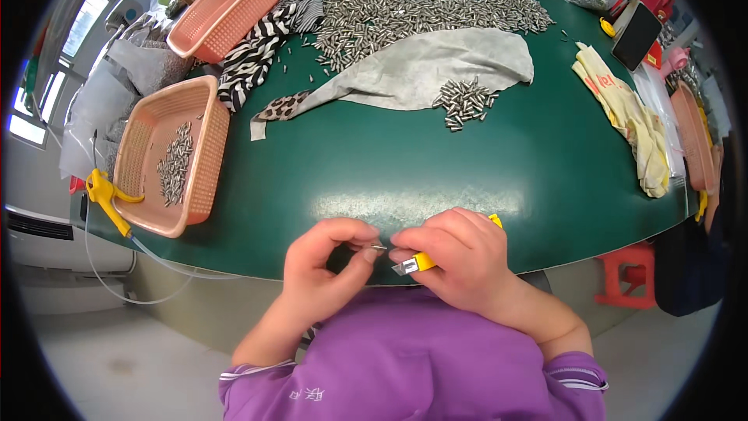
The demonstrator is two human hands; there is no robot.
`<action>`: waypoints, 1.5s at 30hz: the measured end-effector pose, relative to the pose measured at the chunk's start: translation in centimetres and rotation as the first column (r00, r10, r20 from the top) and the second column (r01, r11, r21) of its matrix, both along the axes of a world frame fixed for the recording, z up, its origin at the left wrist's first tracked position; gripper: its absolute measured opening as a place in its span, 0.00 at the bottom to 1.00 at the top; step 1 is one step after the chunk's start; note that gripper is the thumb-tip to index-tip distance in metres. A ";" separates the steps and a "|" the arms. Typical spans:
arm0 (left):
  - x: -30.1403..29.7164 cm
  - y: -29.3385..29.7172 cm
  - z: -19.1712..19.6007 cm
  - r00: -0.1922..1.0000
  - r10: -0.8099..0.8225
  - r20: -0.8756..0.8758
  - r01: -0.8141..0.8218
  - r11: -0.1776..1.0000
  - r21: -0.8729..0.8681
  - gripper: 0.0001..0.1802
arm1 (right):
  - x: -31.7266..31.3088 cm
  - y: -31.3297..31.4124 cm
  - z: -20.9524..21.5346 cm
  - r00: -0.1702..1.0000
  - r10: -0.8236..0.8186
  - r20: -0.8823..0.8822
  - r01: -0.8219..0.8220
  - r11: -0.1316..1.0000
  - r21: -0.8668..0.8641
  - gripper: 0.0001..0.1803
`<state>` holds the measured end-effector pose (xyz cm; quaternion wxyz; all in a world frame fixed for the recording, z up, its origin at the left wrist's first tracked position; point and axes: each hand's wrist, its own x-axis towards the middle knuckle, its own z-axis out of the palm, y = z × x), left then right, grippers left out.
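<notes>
My left hand (327,261) pinches a small metal pin (379,248) between thumb and fingertips at the near edge of the green table (374,179). My right hand (460,257) grips a yellow utility knife (417,263), its blade tip right next to the pin. The two hands touch at the fingertips. A small heap of metal pins (465,101) lies on a grey cloth (421,70) in the middle of the table. A large heap of pins (421,8) covers the far side.
A pink basket (204,179) with several pins stands at the left, a second pink basket (226,8) behind it. A yellow air blow gun (105,195) hangs at the left edge. Striped cloth (265,39), yellow gloves (631,121) and a red stool (627,277) lie around.
</notes>
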<state>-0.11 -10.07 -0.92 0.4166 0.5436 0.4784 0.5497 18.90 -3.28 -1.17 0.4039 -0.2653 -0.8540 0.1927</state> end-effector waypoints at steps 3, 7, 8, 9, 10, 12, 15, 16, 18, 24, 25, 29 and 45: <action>0.0 0.4 0.0 0.987 0.016 -0.161 -0.002 0.996 0.086 0.17 | -0.2 0.0 0.0 1.000 -0.008 -0.026 0.009 0.998 0.057 0.16; 0.4 0.5 0.4 0.957 0.030 -0.287 0.022 0.984 0.178 0.18 | -0.2 0.0 0.2 1.000 0.001 -0.024 0.000 0.999 0.052 0.14; 0.6 0.5 0.4 0.960 0.032 -0.279 0.020 0.983 0.183 0.19 | -0.2 0.0 0.2 1.000 0.007 -0.023 -0.006 0.999 0.039 0.14; 0.6 0.5 0.2 0.962 0.035 -0.272 0.016 0.983 0.182 0.19 | -0.1 0.0 0.3 1.000 0.010 -0.015 -0.010 0.999 0.039 0.14; 0.6 0.5 0.0 0.972 0.007 -0.233 0.034 0.984 0.173 0.17 | -0.1 -0.1 0.3 1.000 0.011 -0.017 -0.010 1.000 0.025 0.13; 0.7 0.4 -0.4 0.982 -0.018 -0.190 0.050 0.985 0.165 0.16 | -0.2 -0.1 0.4 1.000 0.014 -0.014 -0.014 1.000 0.011 0.13; 0.7 0.1 -0.7 0.982 -0.074 0.175 0.079 0.997 -0.021 0.13 | -0.2 0.0 0.4 0.999 0.023 -0.035 -0.022 0.999 0.032 0.13; 0.5 0.1 -0.7 0.977 -0.100 0.187 0.106 0.994 -0.021 0.12 | -0.2 0.0 0.4 0.999 0.030 -0.030 -0.029 0.999 0.034 0.13; 0.4 0.3 -0.6 0.973 -0.120 0.196 0.127 0.992 -0.023 0.11 | -0.1 0.0 0.4 0.999 0.042 -0.027 -0.041 0.999 0.035 0.13; -0.3 -0.1 -0.2 0.995 0.061 -0.082 -0.057 0.997 0.048 0.10 | -0.3 0.0 0.9 0.999 0.027 -0.032 -0.026 1.000 0.013 0.16; 0.0 -0.2 -0.1 0.994 0.063 -0.086 -0.060 0.997 0.043 0.10 | -0.4 -0.1 1.1 0.999 0.020 -0.043 -0.021 1.000 -0.015 0.16; 0.1 -0.5 -0.5 0.982 0.144 0.120 -0.137 0.989 -0.064 0.10 | -0.4 0.1 0.5 0.999 0.029 -0.027 -0.029 0.999 -0.014 0.16; -0.4 -0.2 -0.5 0.987 0.113 -0.110 -0.112 0.994 0.021 0.10 | -0.4 0.2 0.4 0.996 0.083 0.041 -0.084 0.996 0.026 0.19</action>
